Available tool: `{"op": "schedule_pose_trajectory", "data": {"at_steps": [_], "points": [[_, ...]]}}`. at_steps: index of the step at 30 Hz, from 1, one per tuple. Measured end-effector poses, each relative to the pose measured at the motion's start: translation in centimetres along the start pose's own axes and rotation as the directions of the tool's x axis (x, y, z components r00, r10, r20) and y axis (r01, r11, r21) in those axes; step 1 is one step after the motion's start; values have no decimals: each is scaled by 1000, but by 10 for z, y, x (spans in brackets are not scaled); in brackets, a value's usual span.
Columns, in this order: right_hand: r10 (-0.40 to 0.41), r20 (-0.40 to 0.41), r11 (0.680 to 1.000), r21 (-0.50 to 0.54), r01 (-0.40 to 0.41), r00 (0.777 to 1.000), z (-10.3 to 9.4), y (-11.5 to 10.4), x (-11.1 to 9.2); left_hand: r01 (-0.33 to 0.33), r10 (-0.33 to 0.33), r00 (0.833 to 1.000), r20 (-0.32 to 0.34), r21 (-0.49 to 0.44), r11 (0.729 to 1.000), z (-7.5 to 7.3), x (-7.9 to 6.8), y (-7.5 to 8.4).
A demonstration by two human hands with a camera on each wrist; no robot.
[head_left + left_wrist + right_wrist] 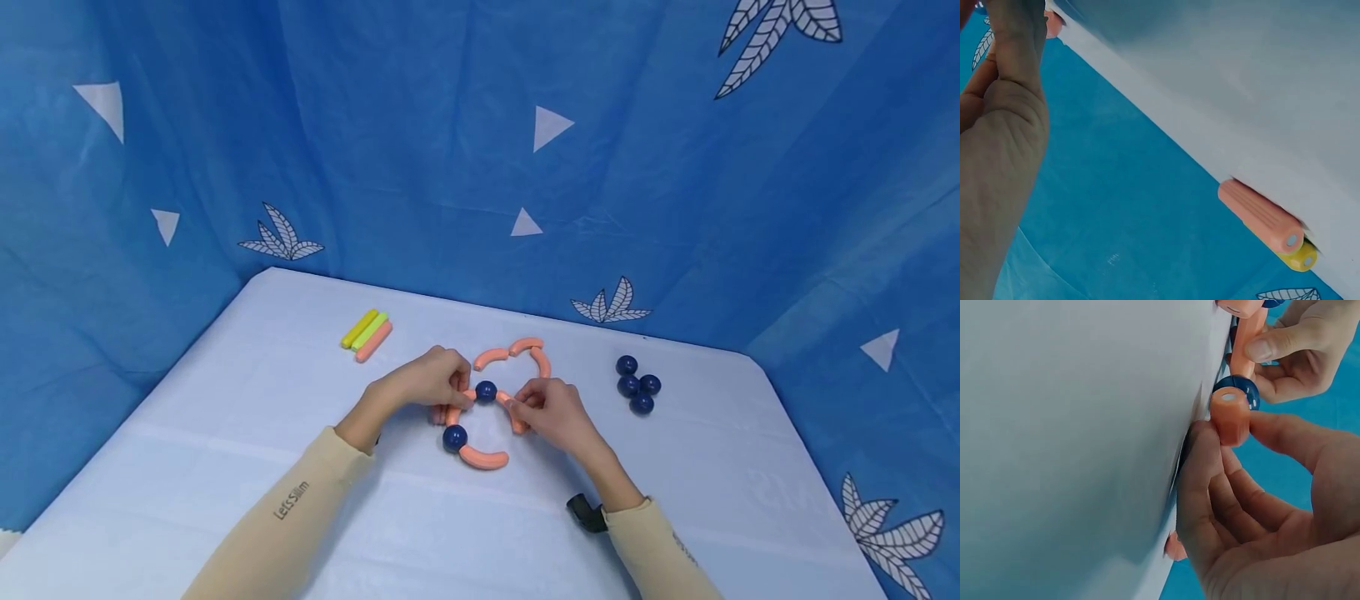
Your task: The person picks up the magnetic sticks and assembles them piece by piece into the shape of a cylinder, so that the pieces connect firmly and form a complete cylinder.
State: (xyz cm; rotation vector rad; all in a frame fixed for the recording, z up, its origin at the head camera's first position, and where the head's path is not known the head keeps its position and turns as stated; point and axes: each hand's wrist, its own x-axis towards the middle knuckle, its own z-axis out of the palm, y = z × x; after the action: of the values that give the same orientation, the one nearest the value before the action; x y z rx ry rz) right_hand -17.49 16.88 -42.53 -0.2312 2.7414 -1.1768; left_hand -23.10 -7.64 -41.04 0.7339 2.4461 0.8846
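Observation:
A partial ring of curved orange rods and dark blue balls lies between the two hands. My left hand [438, 379] grips the curved orange rod [1249, 347] on the ring's left side. Thumb and fingers of my right hand [553, 411] pinch another curved orange rod [1230, 419], whose far end meets the top blue ball [486, 392]. A second blue ball [454, 438] joins the left rod to a lower curved rod [483, 458]. The ring gapes at its lower right. In the left wrist view my left hand's [1013, 75] fingertips are out of frame.
Loose curved orange rods [491, 359] lie just behind the ring. Several blue balls [628, 386] cluster to the right. Straight yellow rods [360, 328] and a straight orange rod [374, 342] sit at back left on the white table [225, 400]. A blue curtain [420, 167] hangs behind.

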Motion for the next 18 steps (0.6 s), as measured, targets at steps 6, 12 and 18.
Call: {"op": "schedule_pose_trajectory", "data": {"at_steps": [6, 12, 18], "points": [[5, 26, 1000, 0, -5, 1000, 0, 0, 0, -10, 12, 999, -33, 72, 997, 4, 1, 3], [-1, 57, 1000, -1, 1, 998, -2, -1, 0, -171, 213, 966, -148, 259, 951, 21, 8, 16], [-41, 46, 999, -9, 41, 998, -2, -4, 0, -278, 324, 938, -124, 294, 915, 31, 10, 23]]}}
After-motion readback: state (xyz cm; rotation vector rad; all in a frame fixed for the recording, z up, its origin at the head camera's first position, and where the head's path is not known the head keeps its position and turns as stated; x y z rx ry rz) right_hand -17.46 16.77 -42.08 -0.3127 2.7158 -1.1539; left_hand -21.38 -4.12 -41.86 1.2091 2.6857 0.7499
